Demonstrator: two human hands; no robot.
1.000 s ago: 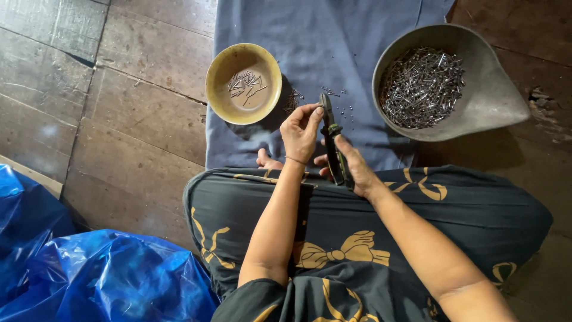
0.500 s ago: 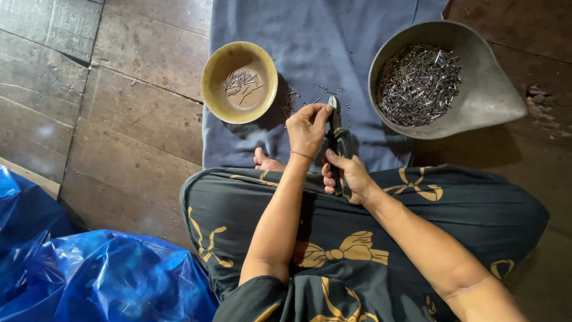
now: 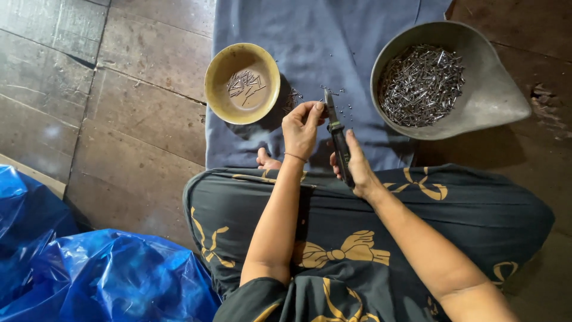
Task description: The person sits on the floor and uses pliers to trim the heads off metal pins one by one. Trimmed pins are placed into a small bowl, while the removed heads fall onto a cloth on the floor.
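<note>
My right hand (image 3: pixel 356 170) grips the dark handles of a pair of pliers (image 3: pixel 338 140), whose tip points away from me over the blue cloth (image 3: pixel 333 53). My left hand (image 3: pixel 302 128) is at the tip of the pliers, fingers pinched together on something too small to make out. A yellow bowl (image 3: pixel 214 95) with a few short thin metal pieces stands to the left of my hands. A grey metal pan (image 3: pixel 494 95) heaped with many thin metal pieces stands to the right. I sit cross-legged in a dark skirt with yellow bows (image 3: pixel 357 250).
Crumpled blue plastic sheeting (image 3: pixel 89 274) lies at the lower left on the dark wooden plank floor (image 3: pixel 119 137). A few loose metal bits are scattered on the cloth near the pliers' tip. One of my feet (image 3: pixel 267 161) shows just below my left hand.
My hands and the pliers stay together in nearly the same place. The view has shifted slightly.
</note>
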